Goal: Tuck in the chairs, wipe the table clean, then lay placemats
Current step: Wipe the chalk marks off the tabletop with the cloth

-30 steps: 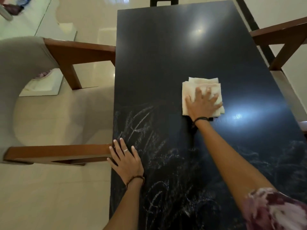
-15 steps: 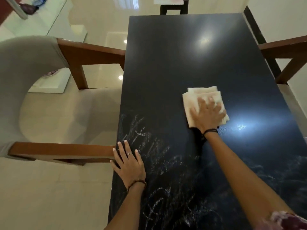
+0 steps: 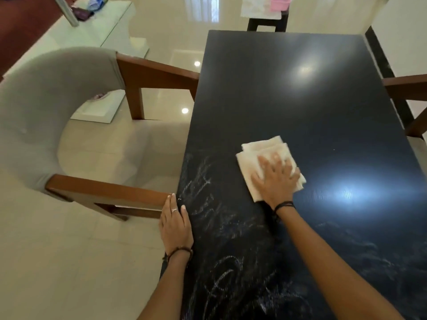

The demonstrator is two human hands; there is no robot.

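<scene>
On the dark table point(image 3: 288, 93), mid-surface, I see the right hand point(image 3: 276, 181) pressing flat, fingers straight, on the folded white cloth point(image 3: 251, 158). Left hand point(image 3: 176, 224) rests open-palmed on the table's left edge, beside the chair's wooden arm point(image 3: 108, 190). Whitish smears point(image 3: 208, 204) lie nearer me.

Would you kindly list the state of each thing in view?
table: far part shiny, near part streaked
cloth: folded, flat on table
right hand: pressing cloth, fingers straight
left hand: flat on table edge
grey chair: arms reaching the table edge
</scene>
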